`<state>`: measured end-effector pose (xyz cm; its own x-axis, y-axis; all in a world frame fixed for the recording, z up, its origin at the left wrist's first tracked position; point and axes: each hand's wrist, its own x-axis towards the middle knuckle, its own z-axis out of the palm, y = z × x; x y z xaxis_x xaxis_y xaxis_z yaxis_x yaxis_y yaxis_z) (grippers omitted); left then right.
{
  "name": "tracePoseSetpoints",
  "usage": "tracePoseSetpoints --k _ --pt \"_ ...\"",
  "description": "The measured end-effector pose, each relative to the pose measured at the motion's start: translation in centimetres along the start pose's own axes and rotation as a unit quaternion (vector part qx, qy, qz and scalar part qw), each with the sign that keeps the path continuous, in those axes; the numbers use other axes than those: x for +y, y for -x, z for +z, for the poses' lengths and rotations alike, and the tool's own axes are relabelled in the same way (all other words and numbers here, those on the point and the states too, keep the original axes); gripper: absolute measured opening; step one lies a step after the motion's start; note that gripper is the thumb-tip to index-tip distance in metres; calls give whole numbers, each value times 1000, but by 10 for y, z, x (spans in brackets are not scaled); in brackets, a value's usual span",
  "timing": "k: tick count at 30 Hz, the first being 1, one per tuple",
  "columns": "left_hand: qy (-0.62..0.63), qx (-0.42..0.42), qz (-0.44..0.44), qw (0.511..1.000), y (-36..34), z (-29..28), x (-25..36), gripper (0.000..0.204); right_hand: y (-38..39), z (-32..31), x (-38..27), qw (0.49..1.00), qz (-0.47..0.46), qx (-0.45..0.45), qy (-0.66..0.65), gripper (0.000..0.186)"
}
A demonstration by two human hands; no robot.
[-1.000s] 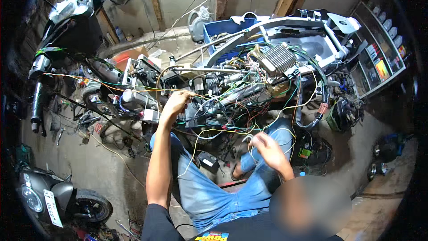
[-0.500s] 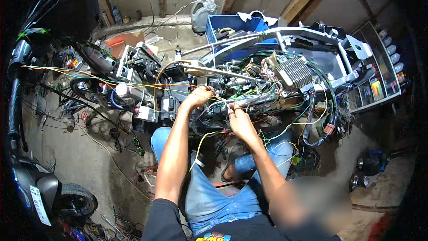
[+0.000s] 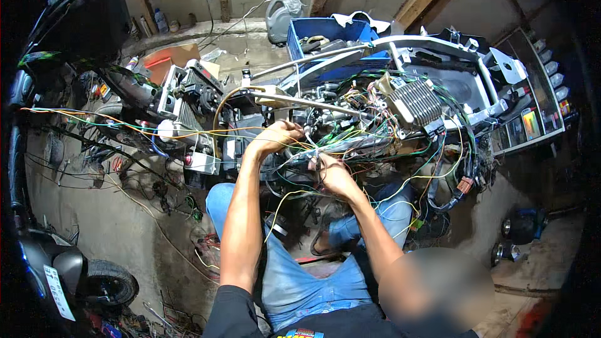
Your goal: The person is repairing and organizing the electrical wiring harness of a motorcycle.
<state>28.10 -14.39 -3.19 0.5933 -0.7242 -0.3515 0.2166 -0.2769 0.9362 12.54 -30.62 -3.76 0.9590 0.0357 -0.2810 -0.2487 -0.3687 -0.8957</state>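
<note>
My left hand (image 3: 278,136) is closed, its fingers pinching thin wires (image 3: 241,133) of orange, yellow and green that stretch in from the far left. Just to its right and nearer to me, my right hand (image 3: 333,175) has its fingers curled in at the underside of the wire bundle (image 3: 313,146); what lies between its fingertips is hidden. Both hands are at the near side of a stripped scooter frame (image 3: 350,62) with its wiring exposed. A yellow wire (image 3: 283,199) loops down below my hands. Beyond them sits a finned metal box (image 3: 414,103) among tangled wires.
A blue crate (image 3: 300,40) with parts stands behind the frame, beside a grey jug (image 3: 282,20). An orange connector (image 3: 464,184) hangs at right near a glass-sided case (image 3: 529,119). A radiator (image 3: 195,97) is at left; a scooter wheel (image 3: 111,283) stands lower left.
My right hand has moved down and slightly left, its fingers now lower beneath the wire bundle. My left hand stays closed at nearly the same spot. The view has shifted slightly.
</note>
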Motion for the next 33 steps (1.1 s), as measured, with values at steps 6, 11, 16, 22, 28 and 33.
tracePoseSetpoints --k 6,11,16,22,28,33 --pt "-29 18 -7 999 -19 3 -23 18 -10 -12 18 923 79 170 -335 14" --pt "-128 75 76 986 -24 8 -36 18 -30 3 -20 918 20 237 -318 3" --pt "-114 76 61 989 -26 6 -33 18 -73 0 -1 751 102 182 -626 9" --pt "-67 133 44 988 -27 3 -32 13 -106 19 11 654 135 271 -693 17" --pt "-77 141 47 986 -12 -8 -18 22 -119 26 14 558 89 251 -785 11" --pt "-85 165 -82 979 7 -3 8 37 -125 24 20 591 113 227 -766 15"
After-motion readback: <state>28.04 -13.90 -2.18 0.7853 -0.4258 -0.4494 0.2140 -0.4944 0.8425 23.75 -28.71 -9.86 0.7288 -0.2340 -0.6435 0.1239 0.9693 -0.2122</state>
